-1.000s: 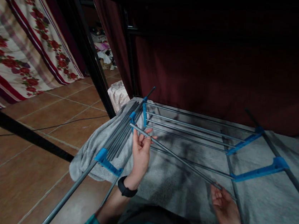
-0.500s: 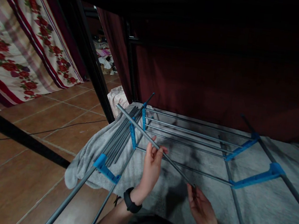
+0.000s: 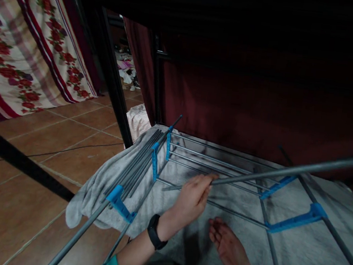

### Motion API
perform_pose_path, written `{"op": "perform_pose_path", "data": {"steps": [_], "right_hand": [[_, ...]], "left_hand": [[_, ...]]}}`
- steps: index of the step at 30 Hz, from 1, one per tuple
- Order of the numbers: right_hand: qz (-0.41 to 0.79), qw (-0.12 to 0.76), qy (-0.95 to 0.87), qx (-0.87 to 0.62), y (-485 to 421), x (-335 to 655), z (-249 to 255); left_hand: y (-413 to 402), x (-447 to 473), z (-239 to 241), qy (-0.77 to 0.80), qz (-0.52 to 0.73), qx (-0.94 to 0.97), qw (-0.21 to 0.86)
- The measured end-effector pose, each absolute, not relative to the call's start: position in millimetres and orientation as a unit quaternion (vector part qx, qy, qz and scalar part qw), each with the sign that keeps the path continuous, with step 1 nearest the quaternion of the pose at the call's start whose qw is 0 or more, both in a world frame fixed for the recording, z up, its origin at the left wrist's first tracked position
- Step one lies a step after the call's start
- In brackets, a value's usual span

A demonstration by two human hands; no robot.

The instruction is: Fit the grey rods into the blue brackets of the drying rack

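Observation:
My left hand [image 3: 192, 200], with a dark band on its wrist, is closed around a grey metal rod [image 3: 286, 172]. One end of the rod sticks out left of my fist; the other runs up past the right edge of view. Below and right of it, my right hand [image 3: 230, 249] is off the rod, palm up, fingers loosely curled and apart. Behind both hands stands a partly assembled rack of grey tubes with blue plastic brackets [image 3: 297, 218]. Several thin rods bridge its left bracket [image 3: 155, 162] side and its right side.
Several loose grey rods [image 3: 138, 162] lie bundled at the left on a grey blanket [image 3: 343, 236]. Black frame posts [image 3: 115, 78] stand left, with a dark red curtain [image 3: 230, 104] behind. A cable [image 3: 65, 154] crosses the tiled floor [image 3: 57, 195].
The rod has swung round from slanting down-right to rising toward the right. My right hand has let go of its end, and my left hand has turned over to a full grip.

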State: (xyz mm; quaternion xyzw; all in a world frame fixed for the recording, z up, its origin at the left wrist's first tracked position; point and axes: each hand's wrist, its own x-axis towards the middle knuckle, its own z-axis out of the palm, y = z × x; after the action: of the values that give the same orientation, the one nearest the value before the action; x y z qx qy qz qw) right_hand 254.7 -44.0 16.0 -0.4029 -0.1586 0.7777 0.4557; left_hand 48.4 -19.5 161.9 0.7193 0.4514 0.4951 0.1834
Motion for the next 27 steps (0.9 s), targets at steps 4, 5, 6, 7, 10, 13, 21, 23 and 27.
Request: {"op": "perform_pose_path", "data": {"steps": [4,5,6,7,10,13,21,23,27], "right_hand": [[0.716,0.514,-0.149,-0.449,-34,280,12],[0.709,0.522,-0.152,-0.450,-33,284,12],[0.705,0.528,-0.157,-0.447,-32,287,12],[0.702,0.535,-0.162,-0.440,-32,288,13],[0.689,0.561,-0.171,-0.426,-33,286,18],[0.665,0.589,-0.158,-0.431,-31,282,25],[0.593,0.675,-0.175,-0.403,-13,298,50],[0.575,0.684,-0.194,-0.405,-8,304,60],[0.524,0.717,-0.221,-0.404,7,316,87]], "left_hand": [[-19,46,126,0.537,0.348,0.761,0.102],[-19,45,116,0.548,0.324,0.766,0.090],[-20,43,107,0.556,0.303,0.769,0.082],[-21,40,99,0.562,0.287,0.772,0.076],[-21,28,77,0.574,0.239,0.781,0.062],[-19,16,59,0.563,0.210,0.798,0.050],[-9,-2,19,0.526,0.222,0.821,0.009],[-4,-8,14,0.513,0.246,0.822,-0.006],[5,-20,7,0.496,0.297,0.816,-0.025]]}}
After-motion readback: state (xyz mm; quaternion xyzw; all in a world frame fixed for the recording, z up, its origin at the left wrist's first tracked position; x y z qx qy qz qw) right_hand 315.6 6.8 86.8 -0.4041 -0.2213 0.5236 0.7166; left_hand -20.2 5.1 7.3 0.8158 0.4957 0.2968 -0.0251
